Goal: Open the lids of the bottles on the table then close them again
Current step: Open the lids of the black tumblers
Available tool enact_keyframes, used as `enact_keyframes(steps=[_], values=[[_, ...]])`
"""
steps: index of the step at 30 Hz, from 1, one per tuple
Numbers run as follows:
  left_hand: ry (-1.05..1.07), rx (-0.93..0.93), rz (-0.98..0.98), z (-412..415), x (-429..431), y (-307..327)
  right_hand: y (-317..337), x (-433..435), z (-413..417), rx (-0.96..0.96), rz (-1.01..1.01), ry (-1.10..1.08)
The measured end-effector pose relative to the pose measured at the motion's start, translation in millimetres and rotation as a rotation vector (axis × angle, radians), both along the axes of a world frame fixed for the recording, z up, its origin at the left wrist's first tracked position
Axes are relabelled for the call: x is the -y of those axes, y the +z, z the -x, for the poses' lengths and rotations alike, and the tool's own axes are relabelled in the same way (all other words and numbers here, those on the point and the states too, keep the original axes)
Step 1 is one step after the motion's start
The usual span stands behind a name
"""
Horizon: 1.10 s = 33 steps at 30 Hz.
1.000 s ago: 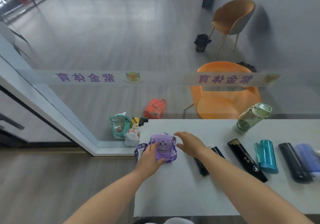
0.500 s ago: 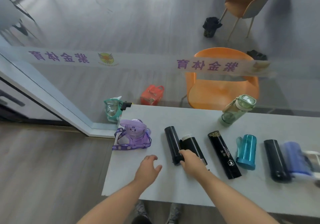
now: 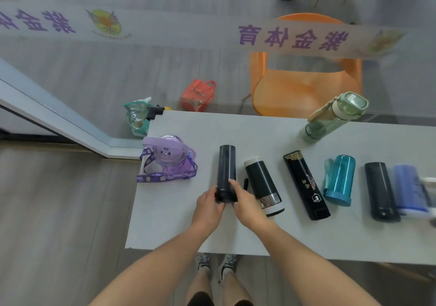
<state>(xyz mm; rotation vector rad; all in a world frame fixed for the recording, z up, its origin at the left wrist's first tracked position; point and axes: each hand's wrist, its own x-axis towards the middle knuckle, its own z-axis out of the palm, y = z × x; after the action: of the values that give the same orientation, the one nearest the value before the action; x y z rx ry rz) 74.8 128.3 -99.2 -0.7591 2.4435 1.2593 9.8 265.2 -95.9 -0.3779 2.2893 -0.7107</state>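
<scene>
A slim black bottle lies on the white table, its near end toward me. My left hand cups that near end from the left and my right hand grips it from the right. To its left sits a purple bottle with a strap, lid closed. To its right lie a black flask with a white cap, a black patterned flask, a teal bottle, another black flask and a blue bottle. A green bottle stands at the back.
A glass partition with purple lettering runs behind the table. Beyond it stand an orange chair, a red bag and a teal bag on the floor. The table's near edge crosses just above my feet.
Both hands left the purple bottle and moved right. My right hand reached the slim black bottle first; now my left hand has joined it at the bottle's near end.
</scene>
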Motion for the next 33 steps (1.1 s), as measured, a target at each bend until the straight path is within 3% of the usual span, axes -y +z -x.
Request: enact_keyframes(steps=[6,10,14,24,30,33], values=[[-0.057,-0.089,0.074,-16,26,43,52,-2,1,0.221,0.149,-0.181],[-0.063,-0.200,0.107,-17,35,78,89,-3,5,0.269,0.203,-0.204],[-0.168,-0.324,0.192,-1,42,101,116,5,15,0.212,0.234,-0.246],[-0.457,-0.452,0.704,33,47,107,116,16,42,0.100,0.168,-0.353],[-0.466,-0.338,0.757,26,32,112,108,-28,50,0.109,0.122,-0.400],[-0.480,-0.444,0.763,30,17,116,105,-56,53,0.138,0.119,-0.388]])
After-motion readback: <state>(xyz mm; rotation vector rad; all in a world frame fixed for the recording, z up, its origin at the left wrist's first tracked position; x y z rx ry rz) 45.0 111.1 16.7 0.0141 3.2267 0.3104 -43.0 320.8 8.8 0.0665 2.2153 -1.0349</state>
